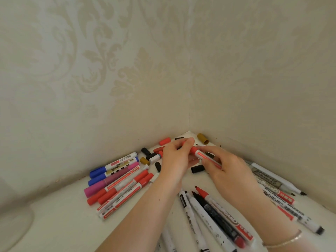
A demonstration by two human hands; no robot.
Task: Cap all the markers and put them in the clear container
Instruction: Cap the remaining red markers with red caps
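— What is being held?

— A red marker, white barrel with a red band, lifted just above the white table near the corner of the two papered walls. The left hand pinches its far end with curled fingers, where the red cap sits; the right hand grips the barrel lower down, fingers wrapped round it.

— And the others?

— To the left lies a capped row: two blue, one pink, several red, side by side and touching. Between the forearms lie uncapped markers, tips bare, one red-tipped, others black. More lie along the right wall, partly under the right wrist, which wears a thin bracelet.

— Loose caps?

— Black, red, white and mustard ones scattered beyond the hands; one mustard cap lies right in the corner.

— Any writing?

— "WHITEBOARD" and "MARKER" on the right-hand ones, "deli" on a white barrel near the front. The rest is too blurred to read.
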